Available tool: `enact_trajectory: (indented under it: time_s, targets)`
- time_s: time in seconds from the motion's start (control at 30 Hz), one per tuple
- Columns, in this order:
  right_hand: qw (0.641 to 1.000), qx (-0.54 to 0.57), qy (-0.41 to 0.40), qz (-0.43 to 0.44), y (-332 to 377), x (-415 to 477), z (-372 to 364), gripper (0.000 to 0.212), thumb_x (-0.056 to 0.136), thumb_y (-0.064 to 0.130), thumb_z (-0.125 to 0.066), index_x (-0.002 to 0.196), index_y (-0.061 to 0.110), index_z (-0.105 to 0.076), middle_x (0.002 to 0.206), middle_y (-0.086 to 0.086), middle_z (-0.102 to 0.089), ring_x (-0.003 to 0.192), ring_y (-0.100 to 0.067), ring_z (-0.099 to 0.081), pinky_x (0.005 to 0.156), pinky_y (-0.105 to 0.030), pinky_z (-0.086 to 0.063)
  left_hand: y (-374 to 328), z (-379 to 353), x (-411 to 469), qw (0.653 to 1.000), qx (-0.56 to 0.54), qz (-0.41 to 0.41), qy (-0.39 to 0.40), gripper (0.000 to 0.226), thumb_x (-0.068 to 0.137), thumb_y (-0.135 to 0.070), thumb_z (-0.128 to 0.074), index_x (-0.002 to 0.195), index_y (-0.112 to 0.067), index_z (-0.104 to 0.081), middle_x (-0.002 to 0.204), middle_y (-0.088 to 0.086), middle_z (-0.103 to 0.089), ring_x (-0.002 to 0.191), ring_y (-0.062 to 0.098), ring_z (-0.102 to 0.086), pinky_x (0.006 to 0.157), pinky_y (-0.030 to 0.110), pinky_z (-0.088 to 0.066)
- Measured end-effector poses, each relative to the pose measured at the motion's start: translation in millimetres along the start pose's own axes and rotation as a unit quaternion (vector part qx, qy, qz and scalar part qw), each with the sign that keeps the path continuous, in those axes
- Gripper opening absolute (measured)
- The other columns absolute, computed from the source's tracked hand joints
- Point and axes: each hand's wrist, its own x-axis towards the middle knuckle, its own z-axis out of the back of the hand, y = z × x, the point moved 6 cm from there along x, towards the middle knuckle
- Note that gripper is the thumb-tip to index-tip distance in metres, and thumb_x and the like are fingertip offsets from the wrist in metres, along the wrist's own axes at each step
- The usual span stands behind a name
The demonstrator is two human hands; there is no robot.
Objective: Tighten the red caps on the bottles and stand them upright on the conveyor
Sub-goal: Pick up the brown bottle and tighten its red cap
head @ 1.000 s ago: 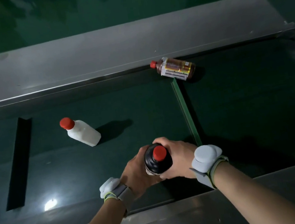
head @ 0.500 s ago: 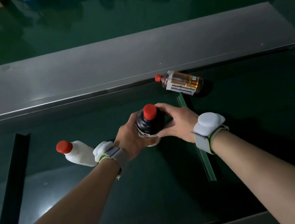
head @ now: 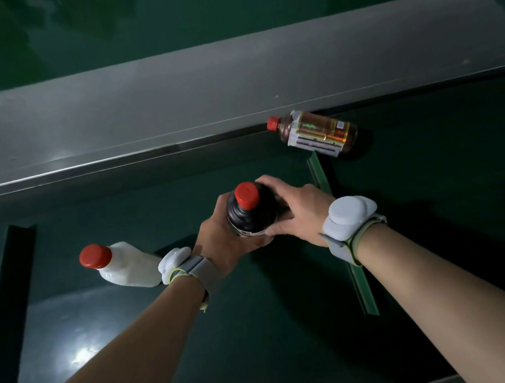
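A dark bottle (head: pixel 253 215) with a red cap (head: pixel 246 194) stands upright in the middle of the dark green conveyor belt (head: pixel 265 335). My left hand (head: pixel 219 244) wraps its left side and my right hand (head: pixel 295 208) wraps its right side, both below the cap. A white bottle (head: pixel 129 268) with a red cap (head: pixel 95 256) stands just left of my left wrist. A brown labelled bottle (head: pixel 317 133) with a red cap lies on its side at the belt's far edge, cap pointing left.
A grey metal rail (head: pixel 199 101) runs along the far side of the belt. A light green strip (head: pixel 359 280) crosses the belt under my right wrist. A black slot (head: pixel 8 307) cuts the belt at the left. Both wrists carry grey bands.
Both hands carried the dark bottle away from the near edge toward the middle of the belt; in the last half second they barely moved.
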Motion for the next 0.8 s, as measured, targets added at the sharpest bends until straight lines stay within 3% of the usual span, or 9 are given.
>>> enact_trajectory:
  time_s: [0.37,0.53,0.7,0.8]
  targets:
    - [1.000,0.001,0.010,0.008,1.7,-13.3,-3.6,0.078,0.079,0.039,-0.071,0.140,0.040,-0.023,0.115,-0.004,-0.067,0.095,-0.028,-0.066,0.084,-0.042,-0.052,-1.1,-3.5,-16.2,1.000,0.014,0.001,-0.018,0.079,0.048,-0.049,-0.089,0.109,-0.056,-0.039,0.089,-0.031,-0.061,0.081,-0.024,-0.054,0.063,-0.004,-0.037]
    - [1.000,0.005,0.019,-0.013,1.4,-7.8,-0.6,0.078,0.078,0.038,-0.071,0.139,0.041,-0.022,0.117,-0.003,-0.067,0.098,-0.029,-0.064,0.082,-0.040,-0.052,-8.9,-1.6,-13.1,0.999,0.027,0.034,0.003,0.084,0.050,-0.048,-0.088,0.119,-0.042,-0.042,0.095,-0.021,-0.062,0.084,-0.002,-0.060,0.060,-0.002,-0.036]
    - [0.998,-0.049,0.033,-0.011,-2.0,-8.7,0.2,0.073,0.080,0.042,-0.067,0.137,0.041,-0.022,0.113,-0.001,-0.068,0.091,-0.029,-0.065,0.073,-0.036,-0.053,-6.7,-6.6,-17.3,0.998,0.025,0.057,0.002,0.084,0.051,-0.049,-0.088,0.122,-0.040,-0.045,0.103,-0.016,-0.066,0.091,0.005,-0.062,0.074,0.015,-0.044]
    - [0.993,-0.100,0.057,-0.022,-13.1,-7.5,8.7,0.065,0.086,0.046,-0.059,0.138,0.040,-0.023,0.109,-0.005,-0.068,0.088,-0.029,-0.066,0.071,-0.039,-0.055,5.0,-12.1,-29.4,0.993,0.007,0.119,-0.016,0.070,0.055,-0.052,-0.085,0.117,-0.037,-0.055,0.100,-0.015,-0.069,0.091,0.004,-0.064,0.079,0.023,-0.050]
